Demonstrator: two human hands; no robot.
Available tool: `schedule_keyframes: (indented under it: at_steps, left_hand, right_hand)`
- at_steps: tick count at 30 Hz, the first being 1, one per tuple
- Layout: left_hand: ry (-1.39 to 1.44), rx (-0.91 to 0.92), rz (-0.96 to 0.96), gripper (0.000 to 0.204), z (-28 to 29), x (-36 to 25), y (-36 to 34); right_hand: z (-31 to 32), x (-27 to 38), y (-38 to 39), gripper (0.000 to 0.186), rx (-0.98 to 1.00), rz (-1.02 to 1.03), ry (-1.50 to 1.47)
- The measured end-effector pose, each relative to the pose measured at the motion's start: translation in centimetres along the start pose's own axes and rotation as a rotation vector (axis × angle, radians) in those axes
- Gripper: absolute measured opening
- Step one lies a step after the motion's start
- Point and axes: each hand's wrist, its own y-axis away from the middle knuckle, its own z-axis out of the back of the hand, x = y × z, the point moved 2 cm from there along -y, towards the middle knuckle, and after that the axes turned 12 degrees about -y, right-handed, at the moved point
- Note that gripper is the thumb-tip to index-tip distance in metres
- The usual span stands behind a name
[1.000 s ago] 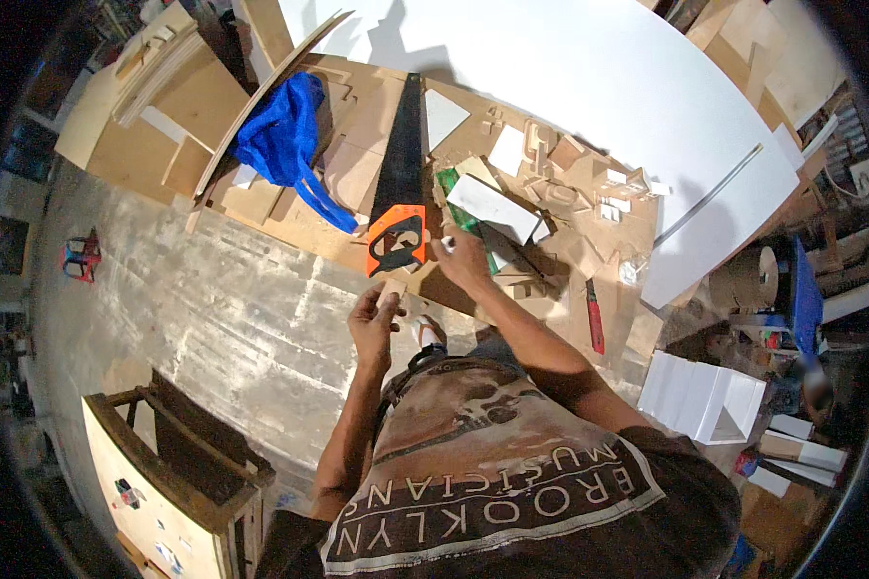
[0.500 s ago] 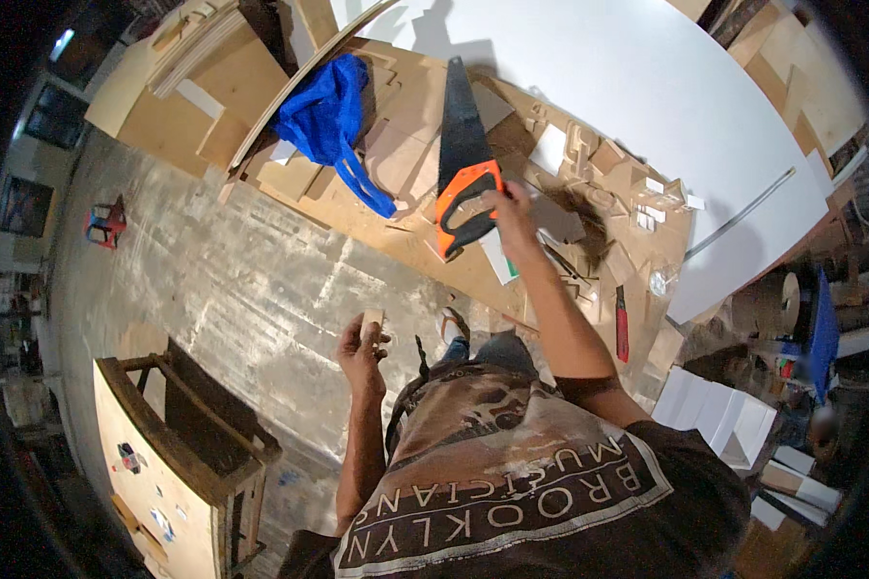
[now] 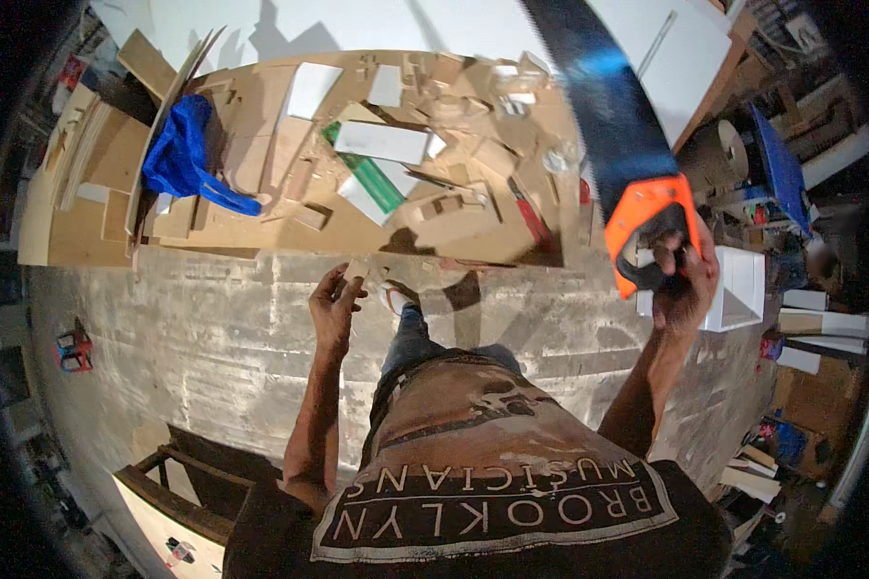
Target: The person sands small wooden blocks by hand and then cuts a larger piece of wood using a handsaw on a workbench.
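My right hand [image 3: 684,280] grips the orange and black handle of a handsaw [image 3: 620,106], its dark blade pointing up and away to the far left. The saw is held up in the air at the right, beyond the right end of the workbench [image 3: 294,236]. My left hand [image 3: 334,307] is just off the bench's near edge, fingers pinched on a small pale wood block [image 3: 358,267], mostly hidden by the fingers. Wood offcuts [image 3: 444,205], a white strip [image 3: 381,142] and a green-and-white piece [image 3: 372,181] lie on the bench.
A blue cloth bag [image 3: 182,154] rests at the bench's left. A red-handled tool [image 3: 531,214] lies near its right end. A large white panel [image 3: 357,24] spans the far side. A white box [image 3: 741,289] stands at right, a wooden frame [image 3: 188,497] at lower left, a small red stool [image 3: 73,350] farther left.
My right hand has swung the saw from over the bench to the right and nearer to me. The view has turned; my left hand still holds the small block.
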Motion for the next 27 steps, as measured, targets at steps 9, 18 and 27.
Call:
schedule_keyframes:
  at_steps: [9,18,27]
  left_hand:
    - [-0.102,0.197,0.089,0.049,-13.3,8.9,13.0]
    - [-0.312,0.673,-0.235,0.037,-28.0,10.2,25.0]
    - [-0.585,0.571,-0.676,0.044,-38.4,3.9,17.7]
  right_hand:
    - [22.0,10.8,19.2,0.022,-0.44,0.079,0.357]
    - [37.5,5.6,40.1,0.032,-0.799,-0.479,0.639]
    - [36.9,4.3,43.8,0.023,-0.831,-0.404,0.604]
